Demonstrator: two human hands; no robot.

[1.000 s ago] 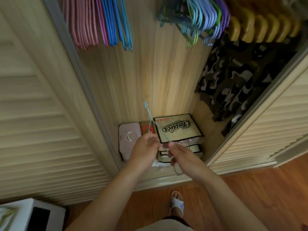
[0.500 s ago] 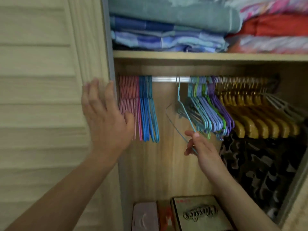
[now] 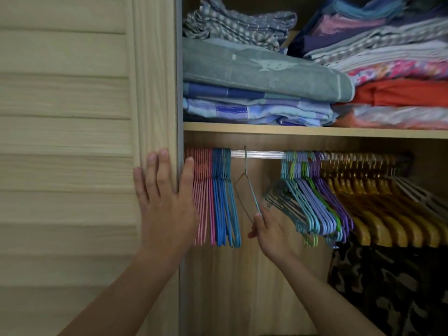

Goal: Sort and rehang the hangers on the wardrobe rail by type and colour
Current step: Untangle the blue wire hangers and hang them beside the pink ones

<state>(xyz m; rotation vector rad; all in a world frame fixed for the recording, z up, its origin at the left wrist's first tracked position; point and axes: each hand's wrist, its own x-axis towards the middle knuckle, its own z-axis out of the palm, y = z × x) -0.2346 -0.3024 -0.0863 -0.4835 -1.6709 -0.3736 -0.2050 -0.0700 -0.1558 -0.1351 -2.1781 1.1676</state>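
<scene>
1. The left hand [image 3: 167, 204] lies flat with straight fingers against the edge of the louvred wardrobe door [image 3: 72, 141], thumb at the door's inner edge, holding nothing.
2. The right hand [image 3: 269, 232] pinches the lower end of a thin light-blue wire hanger [image 3: 247, 187], whose hook sits over the metal rail [image 3: 259, 154] in the bare stretch between two hanger groups.
3. Left of it hang pink hangers [image 3: 201, 190], then blue hangers [image 3: 224, 195], packed together.
4. To the right hang mixed teal, lilac, green and purple hangers [image 3: 312, 202], then yellow wooden hangers [image 3: 378, 214].
5. Folded linens [image 3: 261, 76] are stacked on the shelf [image 3: 315, 130] above; a camouflage garment [image 3: 388, 287] hangs lower right.
6. No writing is readable.
</scene>
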